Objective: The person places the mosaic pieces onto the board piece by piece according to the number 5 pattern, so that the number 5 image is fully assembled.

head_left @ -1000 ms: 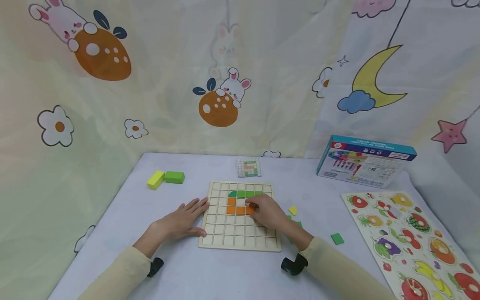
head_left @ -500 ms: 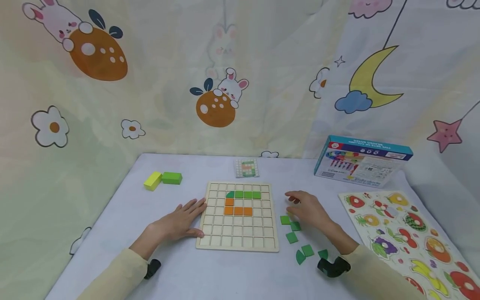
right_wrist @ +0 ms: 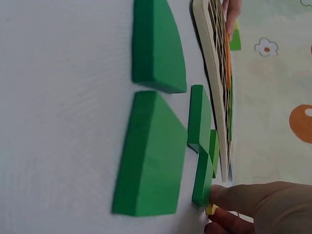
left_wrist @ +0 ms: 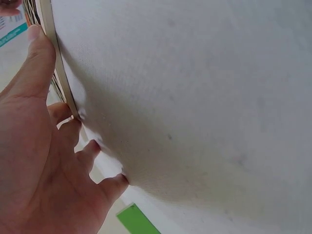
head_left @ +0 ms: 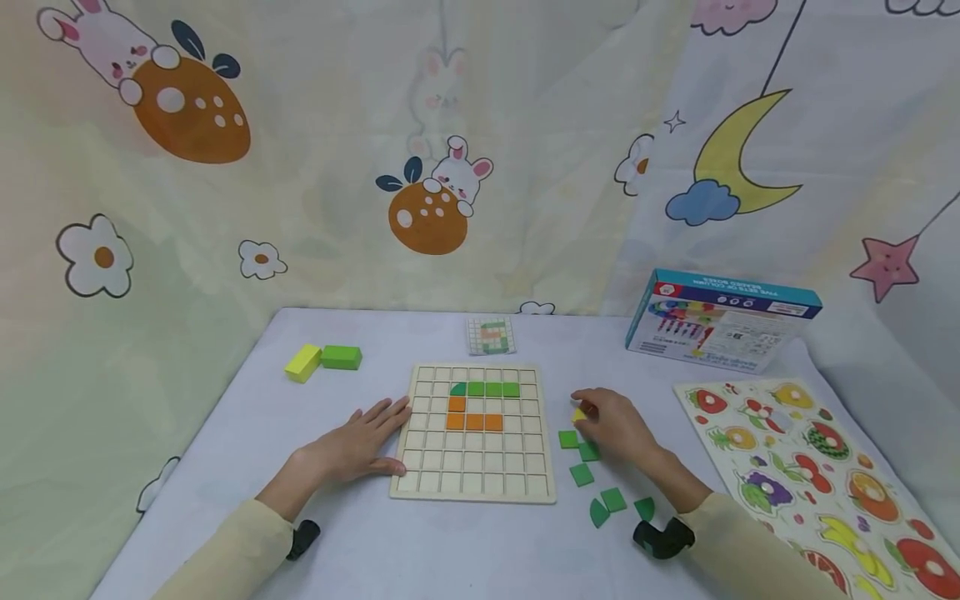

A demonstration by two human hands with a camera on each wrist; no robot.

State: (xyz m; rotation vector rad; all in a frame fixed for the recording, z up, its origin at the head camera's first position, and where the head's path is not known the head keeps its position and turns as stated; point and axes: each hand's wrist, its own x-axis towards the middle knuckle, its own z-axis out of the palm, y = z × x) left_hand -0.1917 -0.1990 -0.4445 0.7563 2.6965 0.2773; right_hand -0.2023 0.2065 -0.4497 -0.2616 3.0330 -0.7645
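Note:
My left hand (head_left: 348,442) lies with straight fingers along the left edge of a wooden grid board (head_left: 472,485); in the left wrist view its thumb tip meets the board's rim. Several tiles sit in the grid: a dark green quarter-round piece (head_left: 458,389), a row of light green squares (head_left: 492,389), and orange squares (head_left: 474,422). Right of the board, my right hand (head_left: 618,427) pinches a small yellow piece (head_left: 578,414) between thumb and fingers, low over the table. In the right wrist view, the thumb and fingers partly hide this yellow piece (right_wrist: 210,209).
Loose green squares (head_left: 581,475) and green quarter-rounds (head_left: 598,512) lie right of the board. Behind it is a small pattern card (head_left: 491,336). A yellow block (head_left: 303,363) and a green block (head_left: 341,357) stand back left. A box (head_left: 720,321) and a fruit sheet (head_left: 810,475) are at right.
My right hand has left the orange squares on the board, moved right over the table, and come down onto the yellow piece. The left hand has stayed at the board's edge.

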